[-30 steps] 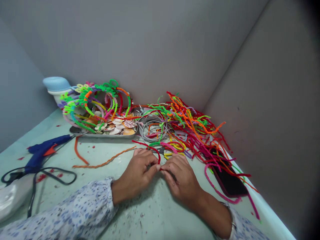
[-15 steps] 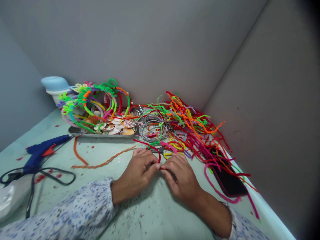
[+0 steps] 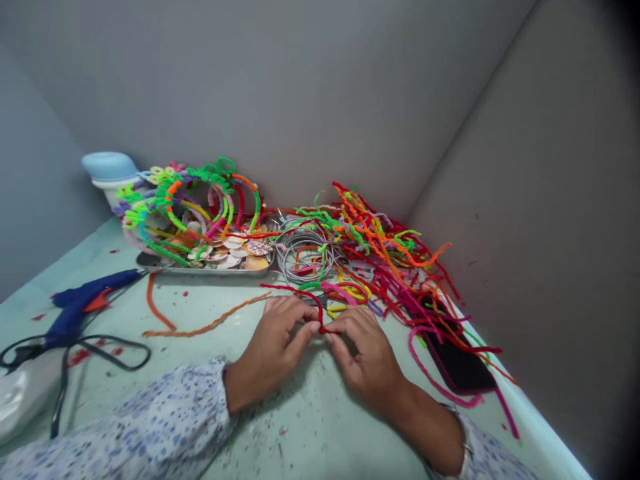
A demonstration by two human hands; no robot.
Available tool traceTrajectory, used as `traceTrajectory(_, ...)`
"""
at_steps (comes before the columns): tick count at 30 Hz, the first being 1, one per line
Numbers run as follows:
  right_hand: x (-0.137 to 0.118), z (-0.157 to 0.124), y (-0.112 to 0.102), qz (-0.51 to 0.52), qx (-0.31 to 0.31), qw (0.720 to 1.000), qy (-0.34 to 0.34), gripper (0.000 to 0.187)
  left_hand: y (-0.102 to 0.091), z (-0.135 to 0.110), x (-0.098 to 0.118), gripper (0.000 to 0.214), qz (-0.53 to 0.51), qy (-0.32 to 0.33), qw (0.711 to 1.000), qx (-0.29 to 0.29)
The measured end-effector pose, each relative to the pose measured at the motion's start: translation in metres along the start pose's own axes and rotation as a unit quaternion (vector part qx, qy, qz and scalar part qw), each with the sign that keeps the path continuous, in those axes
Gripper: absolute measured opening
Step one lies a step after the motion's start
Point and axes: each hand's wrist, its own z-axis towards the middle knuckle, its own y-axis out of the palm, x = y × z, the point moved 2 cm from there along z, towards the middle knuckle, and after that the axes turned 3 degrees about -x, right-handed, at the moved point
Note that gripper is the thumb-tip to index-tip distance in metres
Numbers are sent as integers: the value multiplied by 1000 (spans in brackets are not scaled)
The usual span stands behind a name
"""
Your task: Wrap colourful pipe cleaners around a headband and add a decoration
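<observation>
Left hand (image 3: 283, 341), one: left of the red pipe cleaner (image 3: 321, 310), back upward, thumb and forefinger pinching it; other fingers bent forward, tips partly hidden. Left wrist (image 3: 239, 388): bare, left of and nearer the body than the pipe cleaner. Left sleeve (image 3: 170, 412): pale, blue-spotted, reaching the wrist. Right hand (image 3: 365, 350), one: right of the pipe cleaner, thumb and forefinger bowed, tips meeting on it. Right forearm (image 3: 427, 425): bare, slanting away rightward. Right sleeve (image 3: 493, 455): matching, farthest right of it.

Loose, pale fabric sleeves (image 3: 170, 417), irregularly blue-speckled; left cuff (image 3: 219, 390) gathered.
</observation>
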Motion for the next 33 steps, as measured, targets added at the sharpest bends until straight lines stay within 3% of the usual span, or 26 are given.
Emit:
traceTrajectory(5,1,-1,-1,8,9,1000,18,7,-2,-3,0,12,13,63,997,48)
traceTrajectory(15,1,-2,0,6,12,1000,24,7,-2,-2,-1,9,71,140,986,64)
traceTrajectory(33,-1,0,-2,12,15,999,31,6,-6,-1,-2,11,92,176,976,94)
